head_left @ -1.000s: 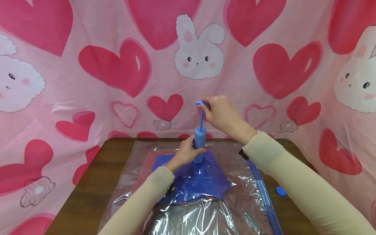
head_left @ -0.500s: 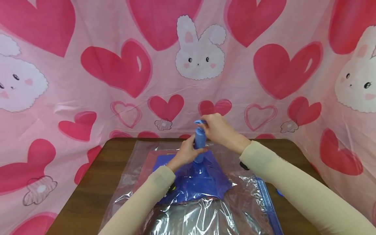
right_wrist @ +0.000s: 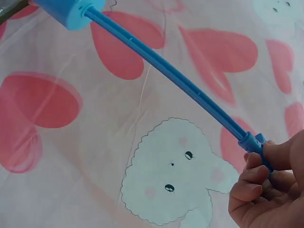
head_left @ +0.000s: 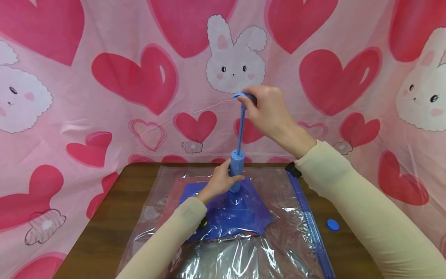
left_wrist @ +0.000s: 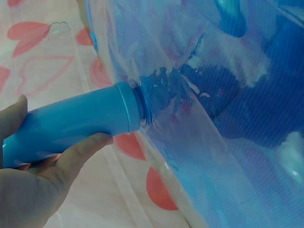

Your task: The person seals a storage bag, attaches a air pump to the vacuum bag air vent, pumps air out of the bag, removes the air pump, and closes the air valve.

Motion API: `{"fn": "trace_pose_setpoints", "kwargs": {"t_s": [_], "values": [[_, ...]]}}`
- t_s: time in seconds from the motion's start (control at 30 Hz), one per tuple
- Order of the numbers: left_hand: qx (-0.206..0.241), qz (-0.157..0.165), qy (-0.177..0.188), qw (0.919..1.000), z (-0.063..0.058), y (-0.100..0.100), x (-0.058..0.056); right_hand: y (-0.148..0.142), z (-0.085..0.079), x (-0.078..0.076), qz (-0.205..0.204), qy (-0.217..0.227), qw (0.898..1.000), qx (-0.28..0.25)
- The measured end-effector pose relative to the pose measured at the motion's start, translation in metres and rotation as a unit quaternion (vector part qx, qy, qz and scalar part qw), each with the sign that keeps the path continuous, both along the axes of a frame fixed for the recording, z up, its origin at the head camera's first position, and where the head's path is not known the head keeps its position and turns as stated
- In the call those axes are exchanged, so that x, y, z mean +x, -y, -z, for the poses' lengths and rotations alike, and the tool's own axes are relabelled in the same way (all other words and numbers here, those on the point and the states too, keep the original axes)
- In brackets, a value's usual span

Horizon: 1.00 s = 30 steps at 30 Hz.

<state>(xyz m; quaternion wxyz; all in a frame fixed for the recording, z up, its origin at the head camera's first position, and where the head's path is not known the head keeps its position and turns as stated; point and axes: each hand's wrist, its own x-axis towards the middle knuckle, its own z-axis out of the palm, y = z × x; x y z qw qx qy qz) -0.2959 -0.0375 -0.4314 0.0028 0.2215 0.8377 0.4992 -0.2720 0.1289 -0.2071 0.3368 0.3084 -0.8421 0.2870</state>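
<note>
A blue hand pump [head_left: 237,164] stands nearly upright on a clear plastic vacuum bag [head_left: 278,217]. My left hand [head_left: 220,182] grips the pump's barrel, and in the left wrist view the barrel's end [left_wrist: 127,107] meets the bag's surface. My right hand [head_left: 270,108] holds the pump's handle [head_left: 245,95] high above the barrel. Between them the thin pump rod [right_wrist: 171,78] is drawn far out. Inside the bag, blue folded fabric [head_left: 233,217] lies under the pump, with pinkish material beside it.
The bag spreads over a dark wooden table [head_left: 97,217]. Along its right side runs a blue zip strip [head_left: 311,228]. A round blue cap [head_left: 333,224] lies on the table to the right. Behind hangs a pink curtain [head_left: 195,97] printed with hearts and rabbits.
My right hand first pushed the handle down close to the barrel, then drew it up higher than before, baring more rod. My left hand has kept its grip on the barrel.
</note>
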Motion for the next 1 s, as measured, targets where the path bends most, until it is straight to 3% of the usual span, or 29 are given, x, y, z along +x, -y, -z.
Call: {"fn": "trace_pose_setpoints", "kwargs": {"t_s": [0.13,0.43,0.6,0.8,1.0], "values": [[0.001,-0.001,0.004,1.0000,0.001,0.001,0.000,0.001,0.009,0.002,0.010,0.025,1.000,0.014],[-0.007,0.001,-0.038,0.9992,0.003,0.002,-0.007,0.006,0.085,-0.015,0.009,0.114,0.988,0.105],[-0.006,0.006,-0.034,0.9994,0.001,0.001,-0.009,0.006,0.104,-0.018,0.011,0.138,0.983,0.119],[-0.003,0.008,-0.031,0.9995,0.001,0.000,-0.008,0.004,0.096,-0.019,-0.006,0.113,0.988,0.101],[0.000,0.003,-0.025,0.9997,0.003,0.000,-0.006,0.001,0.050,-0.010,-0.019,0.072,0.996,0.054]]}}
